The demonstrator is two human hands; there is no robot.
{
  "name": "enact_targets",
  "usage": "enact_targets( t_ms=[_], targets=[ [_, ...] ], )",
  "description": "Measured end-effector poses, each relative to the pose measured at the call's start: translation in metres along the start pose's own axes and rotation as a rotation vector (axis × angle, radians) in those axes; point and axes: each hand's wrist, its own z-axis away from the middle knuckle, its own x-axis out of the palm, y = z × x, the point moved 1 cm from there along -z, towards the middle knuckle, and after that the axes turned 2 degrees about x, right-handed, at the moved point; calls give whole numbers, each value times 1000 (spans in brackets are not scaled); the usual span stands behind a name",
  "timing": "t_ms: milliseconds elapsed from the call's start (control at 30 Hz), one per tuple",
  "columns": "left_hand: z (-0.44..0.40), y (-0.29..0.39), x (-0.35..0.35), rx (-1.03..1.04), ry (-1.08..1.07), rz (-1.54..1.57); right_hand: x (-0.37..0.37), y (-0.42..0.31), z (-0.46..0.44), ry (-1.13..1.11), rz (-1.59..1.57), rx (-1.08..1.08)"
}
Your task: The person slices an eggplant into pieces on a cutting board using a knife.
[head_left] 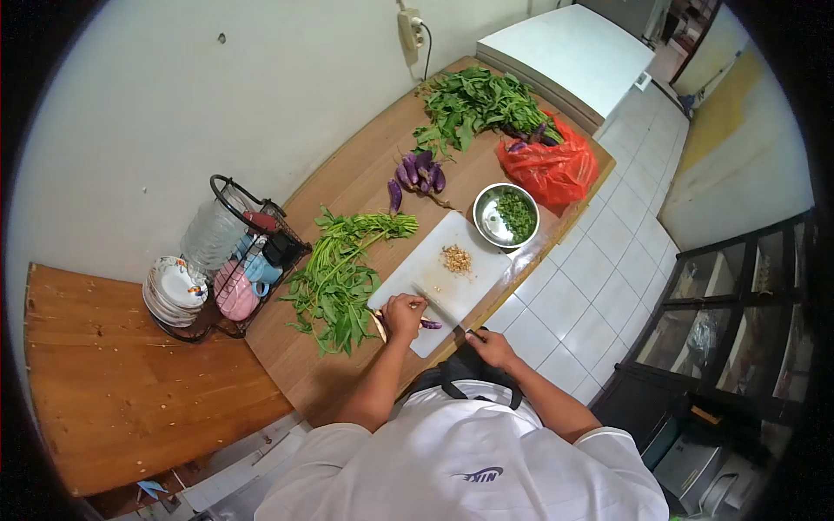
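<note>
My right hand (493, 349) is closed around the black handle of a kitchen knife (450, 313), its blade lying over the near part of a white cutting board (408, 276). Close to the blade, my left hand (405, 314) has its fingers pressed together at the board; what they pinch is too small to make out. A purple eggplant piece (430, 324) shows beside that hand, and a pale cut strip (380, 323) lies on its other side. Farther up the board is a small pile of chopped light-brown bits (456, 259).
A steel bowl (492, 240) of chopped greens stands past the board, near a red plastic bag (556, 165). Leafy greens (339, 273) lie left of the board, more greens (478, 100) at the far end. Whole eggplants (421, 174) sit between them. A dish rack (274, 247) stands left.
</note>
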Motion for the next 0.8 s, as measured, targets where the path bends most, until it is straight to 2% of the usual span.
enact_targets(
  t_ms=[200,267,333,467,667,800],
  targets=[
    [-8,0,-3,-68,-96,7,-2,24,9,-20,75,9],
    [-11,-2,-4,-90,-116,37,-3,26,7,-86,105,92],
    [-11,-3,-2,-181,-169,74,-3,27,9,-64,76,83],
    [-9,-5,-1,-120,-153,60,-2,33,5,-47,58,25],
    [-3,-3,2,-63,-70,-33,-5,25,9,-95,-8,93],
    [-5,-6,5,-88,-60,9,-7,30,2,-136,89,115]
  ],
)
